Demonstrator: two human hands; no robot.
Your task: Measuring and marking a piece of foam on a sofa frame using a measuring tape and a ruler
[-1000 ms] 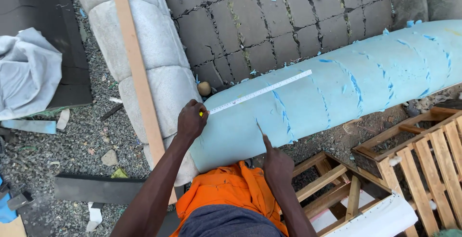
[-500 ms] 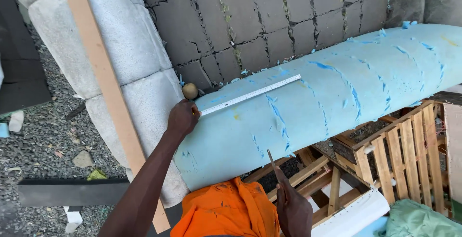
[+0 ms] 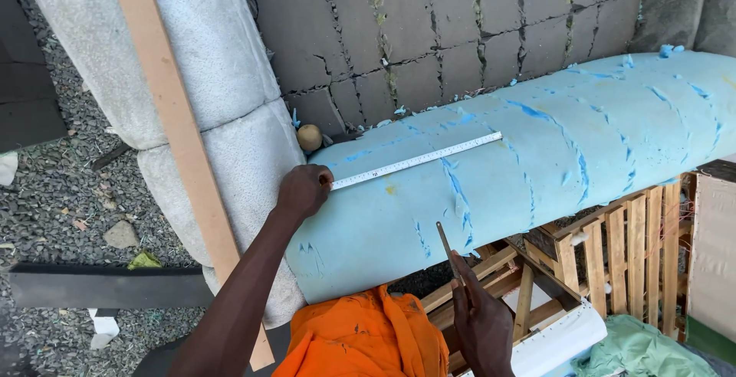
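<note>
Two hands work over one long slab of pale blue foam (image 3: pixel 537 170), which lies across slatted wooden frames (image 3: pixel 613 247) and runs from the lower middle of the view up to the right edge. A white tape measure (image 3: pixel 418 161) lies flat along the foam's top face, touching it from end to end. The left hand (image 3: pixel 304 191) sits at the foam's near-left end, its fingers clenched on the tape's case and pinning that end down. The right hand (image 3: pixel 481 317) is below the foam's front edge, fingers closed around a thin, dark blade-like tool (image 3: pixel 448 248) whose tip points up at the foam's lower face; whether the tip touches the foam I cannot tell.

To my eye, the measuring goes best with the tape kept taut and straight along the foam's length, the left hand holding its end square to the foam's edge, and the tool brought to the reading without nudging the tape.

Just left of the foam lie grey cushioned rolls (image 3: pixel 215 101) with a pale wooden plank (image 3: pixel 172 116) laid over them. Behind is a cracked grey block floor (image 3: pixel 429 32), and gravel (image 3: pixel 69 208) spreads to the left. Orange cloth (image 3: pixel 360 339) shows at the bottom.
</note>
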